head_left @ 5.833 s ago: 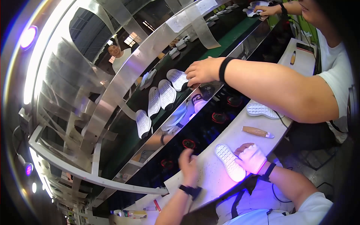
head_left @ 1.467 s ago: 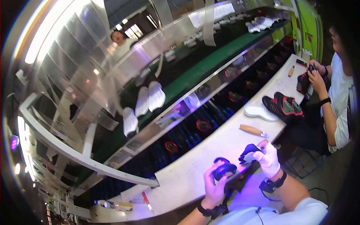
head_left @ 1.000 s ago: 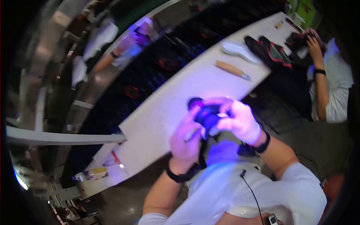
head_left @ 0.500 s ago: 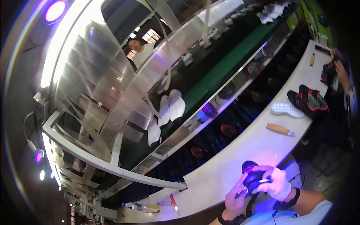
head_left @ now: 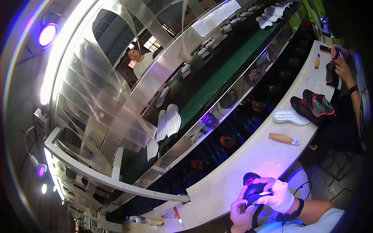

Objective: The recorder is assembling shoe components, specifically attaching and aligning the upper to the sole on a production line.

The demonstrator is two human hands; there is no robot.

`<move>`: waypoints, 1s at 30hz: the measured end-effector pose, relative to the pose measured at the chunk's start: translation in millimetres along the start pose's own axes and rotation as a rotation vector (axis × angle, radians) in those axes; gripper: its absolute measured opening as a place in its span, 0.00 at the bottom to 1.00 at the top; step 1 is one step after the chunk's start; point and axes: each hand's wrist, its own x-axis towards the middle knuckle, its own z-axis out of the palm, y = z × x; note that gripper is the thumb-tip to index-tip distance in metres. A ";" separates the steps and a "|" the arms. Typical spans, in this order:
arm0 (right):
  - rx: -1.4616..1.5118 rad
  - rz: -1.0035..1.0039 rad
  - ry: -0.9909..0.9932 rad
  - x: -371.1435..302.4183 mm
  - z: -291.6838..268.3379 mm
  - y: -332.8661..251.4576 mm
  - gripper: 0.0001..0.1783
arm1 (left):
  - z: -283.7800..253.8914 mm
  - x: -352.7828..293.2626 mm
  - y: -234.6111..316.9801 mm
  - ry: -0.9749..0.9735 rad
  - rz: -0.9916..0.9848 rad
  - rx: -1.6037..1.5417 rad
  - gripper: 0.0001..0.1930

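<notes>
A dark shoe with pink-red laces (head_left: 250, 179) is between my two hands at the bench's near edge. My left hand (head_left: 241, 213) grips its near left side, thumb and fingers closed round the edge. On the right side, my right hand (head_left: 280, 196), in a white glove with bare fingertips, has its fingers closed on the shoe too. A pale strip shows by the right fingers; I cannot make out what it is. Beyond my right hand, a wooden-handled knife (head_left: 283, 138) lies on the white bench (head_left: 229, 184).
A black-and-red pair of shoes (head_left: 311, 106) and a white sole (head_left: 290, 117) lie farther along. A co-worker's hands (head_left: 341, 66) hold another shoe. Several soles ride the green conveyor (head_left: 217, 77). A red-handled tool (head_left: 178, 216) and bottles (head_left: 149, 220) lie left.
My hands and the shoe have shifted slightly left in the picture, and the right fingers have moved along the shoe. The whole view has turned a little; soles on the conveyor appear lower left.
</notes>
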 end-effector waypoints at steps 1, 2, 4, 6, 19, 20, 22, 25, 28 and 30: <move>-0.001 0.014 -0.003 -0.8 0.5 0.7 0.24 | -4.4 -3.1 -4.0 0.018 -0.011 0.020 0.19; -0.002 0.029 -0.007 -0.5 0.7 0.8 0.25 | -7.4 -4.9 -7.1 0.037 -0.022 0.040 0.19; -0.014 0.032 -0.010 -0.1 0.4 -12.1 0.26 | 1.5 -3.5 6.4 0.044 -0.037 0.020 0.19; -0.039 0.029 -0.001 -4.8 -2.9 -16.0 0.26 | 2.9 -7.0 7.2 0.037 -0.050 -0.013 0.20; -0.068 0.137 -0.101 2.3 -8.9 -14.3 0.27 | -1.8 4.7 2.7 -0.021 0.043 0.138 0.15; -0.107 -0.082 -0.066 -0.3 -8.6 0.3 0.27 | 1.5 4.5 4.6 -0.031 0.042 0.125 0.16; -0.108 -0.107 -0.022 5.0 -4.4 1.7 0.28 | -3.5 5.6 -0.4 -0.037 0.052 0.120 0.16; -0.133 0.027 -0.048 0.2 -4.4 0.0 0.30 | -5.6 2.9 -3.8 -0.010 0.051 0.149 0.16; -0.082 -0.019 -0.030 -7.8 -1.3 8.3 0.29 | -5.2 -1.8 -5.2 -0.021 0.075 0.202 0.16; -0.140 -0.093 -0.014 0.5 -3.9 1.4 0.27 | -1.5 0.4 -2.5 -0.004 0.044 0.163 0.16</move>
